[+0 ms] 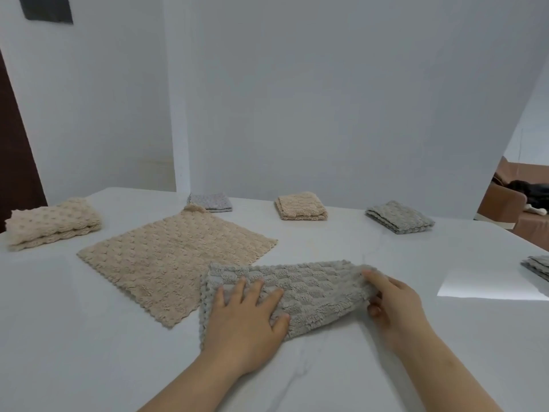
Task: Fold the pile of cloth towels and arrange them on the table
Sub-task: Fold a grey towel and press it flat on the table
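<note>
A grey towel [309,289], folded into a strip, lies on the white table [89,337] in front of me. My left hand [246,319] presses flat on its left half with fingers spread. My right hand [395,304] pinches the strip's right end, which is lifted slightly. A beige towel [166,260] lies spread flat to the left, its near corner beside the grey one. Folded towels sit around the table: beige [50,224] at far left, light grey [211,202], beige [300,206] and grey [399,217] along the back, and grey [537,266] at the right edge.
White walls [326,99] stand behind the table's far edge. A brown sofa [505,200] with a dark shape on it shows through the opening at the right. A dark door [15,162] is at the left.
</note>
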Motion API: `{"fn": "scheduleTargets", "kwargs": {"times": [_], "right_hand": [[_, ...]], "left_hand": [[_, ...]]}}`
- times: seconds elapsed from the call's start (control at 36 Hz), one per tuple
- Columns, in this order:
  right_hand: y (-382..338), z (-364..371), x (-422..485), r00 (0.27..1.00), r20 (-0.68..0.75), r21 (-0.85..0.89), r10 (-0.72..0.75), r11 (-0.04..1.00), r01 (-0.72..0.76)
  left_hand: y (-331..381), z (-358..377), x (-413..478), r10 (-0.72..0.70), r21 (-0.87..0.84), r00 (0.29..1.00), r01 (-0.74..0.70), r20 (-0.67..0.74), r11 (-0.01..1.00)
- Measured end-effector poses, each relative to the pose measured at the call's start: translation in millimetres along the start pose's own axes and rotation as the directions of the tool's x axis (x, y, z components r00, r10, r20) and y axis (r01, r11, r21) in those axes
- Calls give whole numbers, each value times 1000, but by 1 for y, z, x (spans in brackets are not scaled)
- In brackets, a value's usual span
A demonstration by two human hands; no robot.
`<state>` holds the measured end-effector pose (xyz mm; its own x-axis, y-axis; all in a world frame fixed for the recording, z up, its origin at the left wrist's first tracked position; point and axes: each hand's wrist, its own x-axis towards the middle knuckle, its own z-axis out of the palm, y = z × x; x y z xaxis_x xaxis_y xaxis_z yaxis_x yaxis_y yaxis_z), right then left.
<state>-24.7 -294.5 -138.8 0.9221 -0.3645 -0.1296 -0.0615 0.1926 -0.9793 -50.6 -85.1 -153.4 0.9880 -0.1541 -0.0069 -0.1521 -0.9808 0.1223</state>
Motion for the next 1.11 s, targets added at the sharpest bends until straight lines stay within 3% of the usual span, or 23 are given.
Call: {"fn": "scheduleTargets", "kwargs": {"times": [0.08, 0.17, 0.22, 0.31, 0.42, 0.5, 0.58, 0.64, 0.69, 0.75, 0.81, 0.86, 0.92, 0.97, 1.03, 1.11], "right_hand": [[3, 3, -3, 999, 40, -40, 30, 999, -28], [7, 6, -6, 998, 16, -177, -68, 982, 70], [9, 9, -8, 993, 0, -232, -121, 966, 118], [10, 13, -9, 991, -55, -199, -123, 974, 110], [7, 19, -10, 991, -48, -162, -122, 980, 113], [-4, 35, -16, 984, -15, -125, -178, 977, 175], [-17, 62, -29, 969, 58, -93, -241, 965, 246], [-21, 79, -40, 953, 105, -125, -284, 947, 296], [-23, 97, -50, 929, 170, -175, -328, 918, 356], [-20, 111, -61, 898, 256, -209, -357, 887, 413], [-14, 121, -70, 857, 370, -259, -359, 846, 466], [-6, 126, -75, 794, 502, -334, -341, 771, 542], [-1, 128, -77, 735, 617, -404, -281, 689, 602], [0, 127, -78, 682, 705, -427, -193, 652, 626], [-3, 123, -78, 659, 736, -397, -155, 689, 606], [-8, 117, -71, 681, 683, -356, -265, 693, 627]], "left_hand": [[-1, -1, 0, 12, -4, 1000, -12, 21, 1000], [-5, -3, 0, 30, -48, 999, -28, 29, 998], [-10, -7, -1, 44, -68, 998, -46, -41, 997], [-21, -12, -5, 55, -61, 991, -63, -125, 996], [-33, -9, -6, 65, -46, 996, -68, -56, 997], [-33, -14, -4, 42, -141, 998, -50, -53, 989], [-34, -24, -3, -65, -345, 978, -7, -197, 939], [-38, -30, -2, -199, -667, 959, 14, -203, 745], [-43, -36, 0, -271, -939, 961, 46, -51, 342], [-49, -41, -1, -277, -995, 956, 102, 93, 17], [-54, -42, -2, -280, -981, 945, 131, 168, -145], [-59, -44, -4, -272, -966, 943, 134, 193, -221], [-65, -43, -2, -262, -970, 950, 116, 171, -212], [-69, -40, -1, -291, -986, 948, 94, 130, -135], [-71, -35, 1, -348, -990, 937, 86, 42, 111], [-74, -29, 3, -311, -858, 943, 64, -115, 510]]}}
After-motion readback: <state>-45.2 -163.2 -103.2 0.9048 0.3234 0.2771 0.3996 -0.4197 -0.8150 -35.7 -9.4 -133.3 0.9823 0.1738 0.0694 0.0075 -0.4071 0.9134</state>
